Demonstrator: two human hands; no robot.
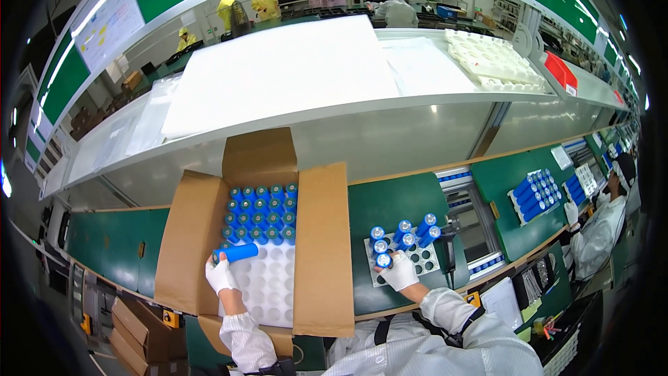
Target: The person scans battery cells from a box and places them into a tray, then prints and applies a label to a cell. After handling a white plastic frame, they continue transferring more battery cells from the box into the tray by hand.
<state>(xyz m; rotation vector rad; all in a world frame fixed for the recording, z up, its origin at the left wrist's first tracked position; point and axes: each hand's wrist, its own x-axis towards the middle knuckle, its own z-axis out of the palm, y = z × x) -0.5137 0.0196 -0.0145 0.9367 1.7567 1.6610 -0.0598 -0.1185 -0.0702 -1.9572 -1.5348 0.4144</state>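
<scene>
My left hand (pixel 221 275), in a white glove with bare fingertips, grips a blue cylindrical battery cell (pixel 239 252), lying nearly level above the open cardboard box (pixel 320 257). Inside the box, a white foam tray (pixel 268 285) has rows of round pockets. Its far rows hold upright blue cells (pixel 261 210); the nearer pockets show bare. To the right, my right hand (pixel 400 273), gloved likewise, closes its fingers on a blue cell (pixel 383 260) at the near left corner of a white holed tray (pixel 424 259). Several other cells stand in that tray, some leaning.
A dark handheld tool (pixel 451 251) stands right of the holed tray. Beyond it runs a conveyor (pixel 463 202), then another rack of blue cells (pixel 534 195). A shelf with white sheets (pixel 292 69) overhangs the bench. A co-worker (pixel 602 230) sits at far right.
</scene>
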